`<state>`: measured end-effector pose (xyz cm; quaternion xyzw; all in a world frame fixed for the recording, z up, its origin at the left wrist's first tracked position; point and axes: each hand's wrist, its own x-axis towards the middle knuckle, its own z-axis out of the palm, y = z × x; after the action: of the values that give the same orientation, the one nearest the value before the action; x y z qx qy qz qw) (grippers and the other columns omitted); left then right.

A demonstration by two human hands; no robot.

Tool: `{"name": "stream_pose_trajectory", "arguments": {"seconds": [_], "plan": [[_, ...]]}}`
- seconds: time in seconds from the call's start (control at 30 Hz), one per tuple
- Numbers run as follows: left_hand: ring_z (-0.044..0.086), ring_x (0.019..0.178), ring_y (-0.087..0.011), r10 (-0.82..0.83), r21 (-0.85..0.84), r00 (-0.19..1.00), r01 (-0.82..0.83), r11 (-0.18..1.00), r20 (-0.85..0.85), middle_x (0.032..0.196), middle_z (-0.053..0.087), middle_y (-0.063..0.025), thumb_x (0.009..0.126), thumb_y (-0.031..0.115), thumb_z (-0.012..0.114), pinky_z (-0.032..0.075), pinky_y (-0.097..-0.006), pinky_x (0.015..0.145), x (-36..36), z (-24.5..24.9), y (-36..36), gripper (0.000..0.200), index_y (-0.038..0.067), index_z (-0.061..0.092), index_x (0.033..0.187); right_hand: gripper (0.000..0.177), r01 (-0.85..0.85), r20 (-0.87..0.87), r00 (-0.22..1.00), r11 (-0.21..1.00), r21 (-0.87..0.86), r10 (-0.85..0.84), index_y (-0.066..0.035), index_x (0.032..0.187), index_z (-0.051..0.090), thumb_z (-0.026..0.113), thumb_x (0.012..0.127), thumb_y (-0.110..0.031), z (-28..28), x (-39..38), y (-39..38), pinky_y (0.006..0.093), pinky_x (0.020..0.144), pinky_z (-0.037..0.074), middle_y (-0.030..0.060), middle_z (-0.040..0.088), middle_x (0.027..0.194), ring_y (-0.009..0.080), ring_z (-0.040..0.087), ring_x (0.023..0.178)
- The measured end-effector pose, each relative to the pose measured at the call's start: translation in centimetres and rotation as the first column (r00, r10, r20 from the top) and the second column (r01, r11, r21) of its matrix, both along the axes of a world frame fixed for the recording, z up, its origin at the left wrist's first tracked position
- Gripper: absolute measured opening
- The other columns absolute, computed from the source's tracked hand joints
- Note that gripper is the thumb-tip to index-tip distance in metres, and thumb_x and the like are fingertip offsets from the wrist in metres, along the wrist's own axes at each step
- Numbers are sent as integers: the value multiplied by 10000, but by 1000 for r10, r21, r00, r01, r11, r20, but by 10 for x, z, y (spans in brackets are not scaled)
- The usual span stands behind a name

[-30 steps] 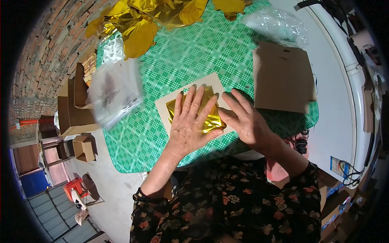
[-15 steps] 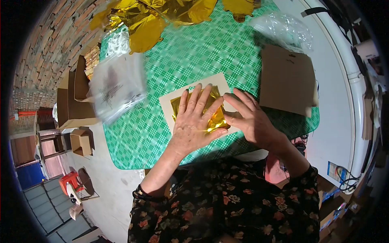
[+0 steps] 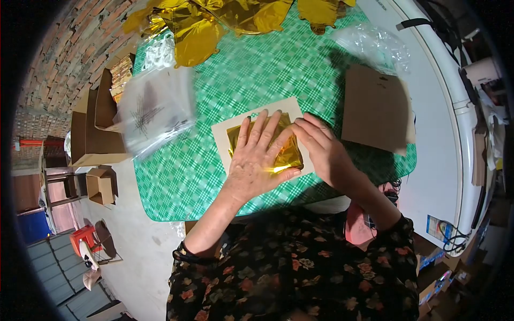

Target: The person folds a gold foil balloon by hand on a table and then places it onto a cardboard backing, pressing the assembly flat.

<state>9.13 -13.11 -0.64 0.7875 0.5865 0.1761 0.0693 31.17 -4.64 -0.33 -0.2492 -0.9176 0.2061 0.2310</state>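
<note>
Checked tablecloth [image 3: 257, 69]: one cream card [image 3: 225, 142], one gold foil [image 3: 292, 155] — left hand [image 3: 256, 160] flat on foil, right hand [image 3: 324, 152] at edge, grip unclear

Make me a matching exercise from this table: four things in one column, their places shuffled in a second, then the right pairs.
Things
1. foil
2. cardboard
3. clear bag
4. balloons

Places
A. far edge of the table
B. to the right of the right hand
C. under the left hand, on the cream card
D. left edge of the table

Pairs: 1-C, 2-B, 3-D, 4-A
</note>
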Motion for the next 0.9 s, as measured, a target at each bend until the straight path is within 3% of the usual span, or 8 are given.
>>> {"name": "stream_pose_trajectory", "arguments": {"seconds": [0.23,0.53,0.7,0.8,0.9], "plan": [[277,1623,-449,27,49,990,-34,998,140,1736,322,-250,971,735,603,165,-615,1328,-3,-3,-1,1018,28,379,1667,612,-21,19,1000,992,121,19,136,1442,560,701,861,3,-8,-2,1,519,1251,408,270,569,1494,446,491,1465],[283,1619,-455,132,12,989,-133,991,67,1735,321,-258,1041,655,542,152,-622,1326,-13,10,-4,902,10,402,1655,623,-25,41,999,991,130,20,109,1429,594,742,837,-16,-8,-4,3,529,1248,412,249,554,1518,438,475,1474],[160,1637,-511,190,-37,980,-192,981,-52,1785,235,-208,1032,686,540,76,-695,1302,-25,-1,-14,868,140,396,1691,640,-33,68,997,987,159,22,99,1426,601,764,821,-30,-6,-5,4,524,1244,415,227,554,1520,434,464,1472],[182,1619,-539,170,3,983,-170,985,-65,1780,247,-210,1025,693,548,104,-702,1292,-24,-4,-13,862,148,418,1681,645,-47,81,996,987,154,34,93,1428,603,773,821,-48,-4,-5,5,516,1248,409,211,552,1524,423,449,1480],[197,1606,-554,158,17,987,-158,987,-8,1774,262,-209,1018,702,556,134,-707,1281,-22,-6,-11,848,159,454,1662,552,-56,69,996,994,92,50,127,1412,601,706,884,10,3,-5,5,525,1239,407,260,555,1528,477,450,1487]]}}
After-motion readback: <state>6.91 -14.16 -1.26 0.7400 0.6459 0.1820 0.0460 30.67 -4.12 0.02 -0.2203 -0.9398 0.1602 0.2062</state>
